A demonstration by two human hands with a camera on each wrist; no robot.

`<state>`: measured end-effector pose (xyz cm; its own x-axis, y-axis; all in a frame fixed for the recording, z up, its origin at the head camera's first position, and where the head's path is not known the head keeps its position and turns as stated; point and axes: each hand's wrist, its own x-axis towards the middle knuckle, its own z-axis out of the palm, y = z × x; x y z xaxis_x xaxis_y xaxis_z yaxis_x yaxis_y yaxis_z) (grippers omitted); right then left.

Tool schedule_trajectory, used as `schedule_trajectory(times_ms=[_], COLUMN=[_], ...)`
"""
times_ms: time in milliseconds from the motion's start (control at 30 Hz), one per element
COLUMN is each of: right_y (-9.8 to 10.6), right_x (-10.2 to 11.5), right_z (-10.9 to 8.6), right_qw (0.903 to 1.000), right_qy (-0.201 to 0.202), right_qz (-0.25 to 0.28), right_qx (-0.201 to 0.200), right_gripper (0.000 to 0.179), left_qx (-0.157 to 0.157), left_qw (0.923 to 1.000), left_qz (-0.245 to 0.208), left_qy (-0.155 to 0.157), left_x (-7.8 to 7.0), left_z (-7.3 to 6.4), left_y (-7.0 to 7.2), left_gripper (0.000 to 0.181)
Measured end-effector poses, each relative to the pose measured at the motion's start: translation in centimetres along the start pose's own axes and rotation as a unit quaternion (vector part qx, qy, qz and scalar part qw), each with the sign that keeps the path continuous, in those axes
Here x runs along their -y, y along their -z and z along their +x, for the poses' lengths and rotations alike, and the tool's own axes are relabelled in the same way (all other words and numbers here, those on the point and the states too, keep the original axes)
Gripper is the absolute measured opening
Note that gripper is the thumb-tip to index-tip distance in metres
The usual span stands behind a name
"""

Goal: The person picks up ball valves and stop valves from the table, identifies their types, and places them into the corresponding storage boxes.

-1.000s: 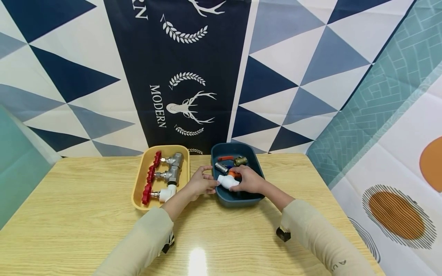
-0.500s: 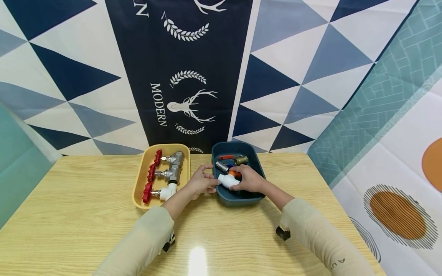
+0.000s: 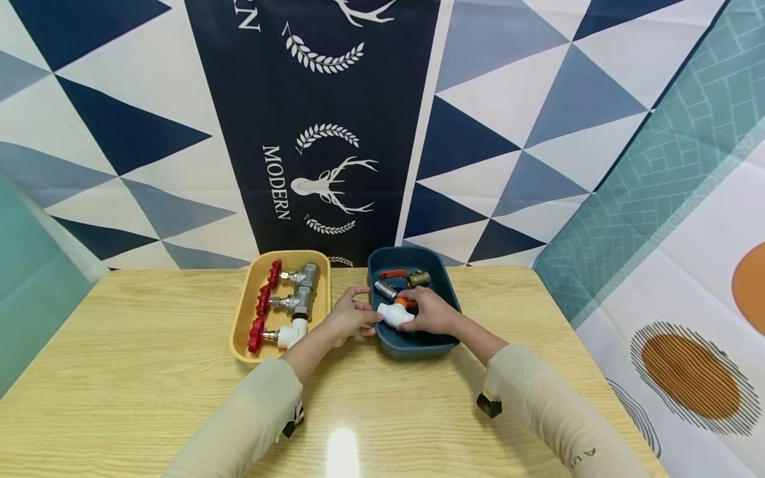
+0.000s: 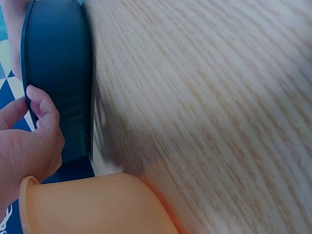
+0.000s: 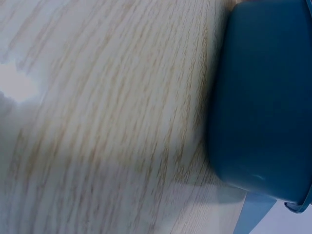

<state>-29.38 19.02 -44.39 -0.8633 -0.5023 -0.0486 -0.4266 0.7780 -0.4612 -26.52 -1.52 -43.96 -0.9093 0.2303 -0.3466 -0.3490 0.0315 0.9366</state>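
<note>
In the head view, a white ball valve (image 3: 391, 315) with an orange handle (image 3: 406, 303) lies tilted inside the dark blue bin (image 3: 412, 350). My right hand (image 3: 433, 313) pinches this valve between thumb and fingers; the right wrist view shows only the bin's outer wall. At the bin's left rim is my left hand (image 3: 348, 317), its thumb reaching over to the valve's white end. The left wrist view has its curled fingers (image 4: 46, 109) holding the rim. Beside the white valve lie a silver metal fitting (image 3: 385, 289), a brass valve (image 3: 418, 278) and a red lever (image 3: 392, 273).
Left of the blue bin stands a yellow bin (image 3: 240, 332) holding several valves with red wheel handles (image 3: 255, 334), two of them with grey metal bodies and one white. Both bins stand on a wooden table (image 3: 149, 372), near the patterned backdrop (image 3: 335, 99).
Both hands keep their places at the blue bin and the white valve. Only a slight shift of the head view shows.
</note>
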Motion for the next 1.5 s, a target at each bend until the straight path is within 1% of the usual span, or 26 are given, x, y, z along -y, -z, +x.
schedule_trajectory(times_ms=[233,500,800,933,1100,1200,1333,1500], right_y=[-0.15,-0.14,-0.15,-0.11,-0.02,-0.08,-0.25,-0.23], right_x=[0.07,0.04,0.04,0.03,0.04,-0.01,-0.17,-0.30], right_z=[0.08,0.20,0.36,0.38,0.32,0.29,0.27,0.22], right_qw=[1.0000,1.0000,0.9999,0.9998,0.9991,0.9983,0.9972,0.9976], right_qy=[-0.009,-0.007,-0.013,-0.013,-0.009,-0.018,-0.035,-0.032], right_qz=[0.001,-0.003,0.001,0.013,0.041,0.056,0.066,0.062], right_qx=[0.002,-0.001,0.002,0.003,-0.003,-0.006,-0.003,-0.001], right_gripper=[0.068,0.069,0.069,0.068,0.067,0.067,0.066,0.066], left_qx=[0.003,0.000,0.005,0.010,0.013,0.011,0.009,0.009], left_qw=[1.0000,1.0000,1.0000,0.9999,0.9999,0.9999,0.9999,0.9999], left_qz=[0.004,0.000,0.002,-0.002,-0.001,-0.002,-0.004,-0.004], left_qy=[-0.004,0.004,-0.007,-0.007,-0.008,-0.006,-0.005,-0.008], left_x=[0.07,-0.08,-0.08,-0.11,-0.15,-0.14,-0.04,-0.05], left_z=[-0.03,-0.11,-0.20,-0.29,-0.35,-0.32,-0.29,-0.37], left_y=[0.07,0.02,0.04,0.05,0.13,0.15,0.11,0.01], left_gripper=[0.064,0.066,0.065,0.066,0.068,0.068,0.067,0.068])
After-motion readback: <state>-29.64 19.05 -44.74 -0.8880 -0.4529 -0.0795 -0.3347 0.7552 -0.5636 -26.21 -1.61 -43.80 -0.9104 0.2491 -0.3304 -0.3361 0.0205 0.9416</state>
